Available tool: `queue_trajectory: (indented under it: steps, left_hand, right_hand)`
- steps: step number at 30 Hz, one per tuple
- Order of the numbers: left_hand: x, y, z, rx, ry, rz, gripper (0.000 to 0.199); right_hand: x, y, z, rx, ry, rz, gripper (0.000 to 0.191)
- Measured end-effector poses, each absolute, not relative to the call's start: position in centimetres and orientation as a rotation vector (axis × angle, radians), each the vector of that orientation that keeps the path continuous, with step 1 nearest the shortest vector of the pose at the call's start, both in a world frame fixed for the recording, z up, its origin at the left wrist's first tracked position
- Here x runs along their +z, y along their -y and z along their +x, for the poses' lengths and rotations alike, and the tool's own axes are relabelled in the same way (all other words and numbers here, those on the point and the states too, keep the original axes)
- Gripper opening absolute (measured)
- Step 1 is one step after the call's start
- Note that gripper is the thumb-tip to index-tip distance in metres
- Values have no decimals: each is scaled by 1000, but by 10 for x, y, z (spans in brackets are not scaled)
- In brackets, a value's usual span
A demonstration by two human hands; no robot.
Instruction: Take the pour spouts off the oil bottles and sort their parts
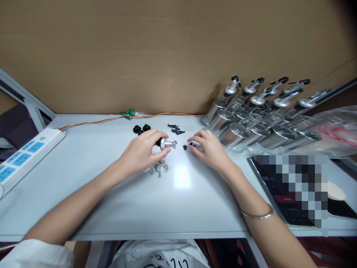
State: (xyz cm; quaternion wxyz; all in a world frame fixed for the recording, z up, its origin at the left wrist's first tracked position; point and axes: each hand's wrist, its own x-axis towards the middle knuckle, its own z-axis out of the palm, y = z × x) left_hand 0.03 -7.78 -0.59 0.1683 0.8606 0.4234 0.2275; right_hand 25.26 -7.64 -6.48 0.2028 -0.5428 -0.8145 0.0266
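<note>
Sideways within the left grip (145,148), a silver spout (169,144)

I can make out "00:" in pale digits on a dark screen (279,201) lying towards the front right corner of the tabletop (200,216); pixelation hides what follows the colon. Black characters on the white shirt (173,253) below the front edge are too cut off to read.

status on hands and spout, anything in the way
Left hand holding silver spout, tip facing right hand. Right hand at small black parts, grip unclear. Some parts lie between hands.
</note>
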Motion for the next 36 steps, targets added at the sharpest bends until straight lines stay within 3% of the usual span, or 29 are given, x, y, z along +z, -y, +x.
queue_trajectory:
  steps: [13,22,36]
  left_hand:
    - [-7,77,2,661,-1180,2482,24]
    - [-5,79,1,660,-1202,2473,24]
    - [-5,78,1,649,-1206,2463,25]
  right_hand:
    - [-68,80,239,8,2361,-1524,10]
    - [-65,82,239,124,2364,-1573,15]
    - [-62,77,250,158,2212,-1349,12]
